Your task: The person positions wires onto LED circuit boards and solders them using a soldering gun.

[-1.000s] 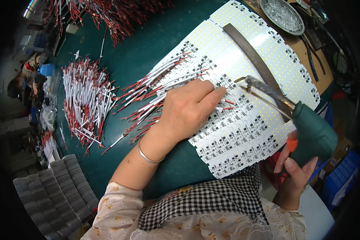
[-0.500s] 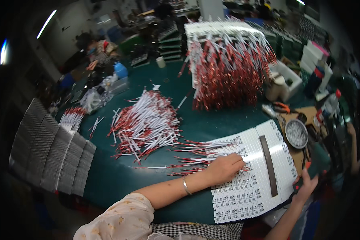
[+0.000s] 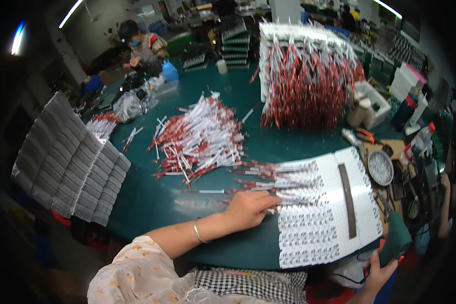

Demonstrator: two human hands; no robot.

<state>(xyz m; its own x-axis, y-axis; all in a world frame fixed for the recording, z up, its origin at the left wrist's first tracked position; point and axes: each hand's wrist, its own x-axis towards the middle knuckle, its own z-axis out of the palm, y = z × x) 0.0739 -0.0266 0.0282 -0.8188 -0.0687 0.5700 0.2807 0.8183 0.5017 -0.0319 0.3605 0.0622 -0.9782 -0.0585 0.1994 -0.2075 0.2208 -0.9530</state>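
Note:
My left hand [image 3: 251, 209] is at the left edge of a panel of white circuit boards [image 3: 309, 233], its thumb and fingertips pinched together. Whatever is between them is too small and blurred to make out. Rows of red-and-white wires [image 3: 256, 185] lie just beyond that hand, their ends on the panel and their tails sticking out leftward. In my right hand [image 3: 377, 271], low at the right, is a dark green pistol-shaped hand tool [image 3: 396, 238] with orange-red parts. A dark strip [image 3: 347, 200] lies across the panel.
A loose heap of red-and-white wires [image 3: 205, 137] lies beyond the panel. Wired white panels [image 3: 309, 81] stand at the back, wires hanging down. Stacked grey panels [image 3: 71, 162] are at left. A round bowl [image 3: 380, 168] and pliers [image 3: 366, 136] sit at right. A person [image 3: 144, 48] sits across.
My left hand has drawn back leftward from over the panel to its left edge. My right hand has lowered with the green tool. The whole view has shifted somewhat.

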